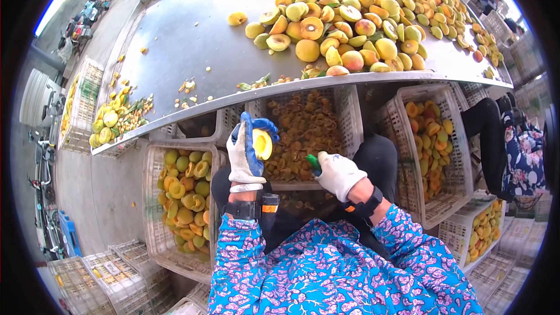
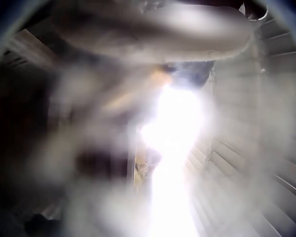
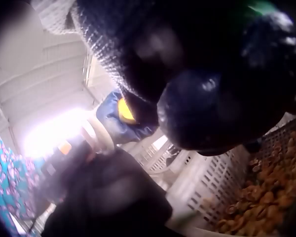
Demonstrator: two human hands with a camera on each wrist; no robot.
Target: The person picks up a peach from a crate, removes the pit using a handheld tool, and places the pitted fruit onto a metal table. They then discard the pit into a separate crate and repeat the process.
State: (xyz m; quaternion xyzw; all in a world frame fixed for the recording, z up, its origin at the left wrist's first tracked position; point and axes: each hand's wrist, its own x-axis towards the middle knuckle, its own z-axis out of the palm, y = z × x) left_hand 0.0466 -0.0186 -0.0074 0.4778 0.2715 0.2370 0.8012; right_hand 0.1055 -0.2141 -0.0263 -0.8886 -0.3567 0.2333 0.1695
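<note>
My left hand (image 1: pixel 244 153), in a white glove with a blue coated palm, is raised in front of the table edge and grips a yellow peach half (image 1: pixel 262 144). Its pale cut face points right in the head view. To the right, my gloved right hand (image 1: pixel 341 174) holds a tool by its green handle (image 1: pixel 314 163); the tool's working end is hidden. Between and beyond both hands sits a crate (image 1: pixel 348 118) of brownish-orange pits and scraps. The right wrist view shows the dark gloved fingers close up; glare washes out the left wrist view.
Many cut peaches (image 1: pixel 350 14) are heaped on the metal table (image 1: pixel 175 46), with scraps along its front edge. Crates of peach halves stand left (image 1: pixel 153 210) and right (image 1: pixel 402 157) of my knees. Stacked crates (image 1: pixel 114 268) lie lower left. Another person's leg (image 1: pixel 484 140) is at right.
</note>
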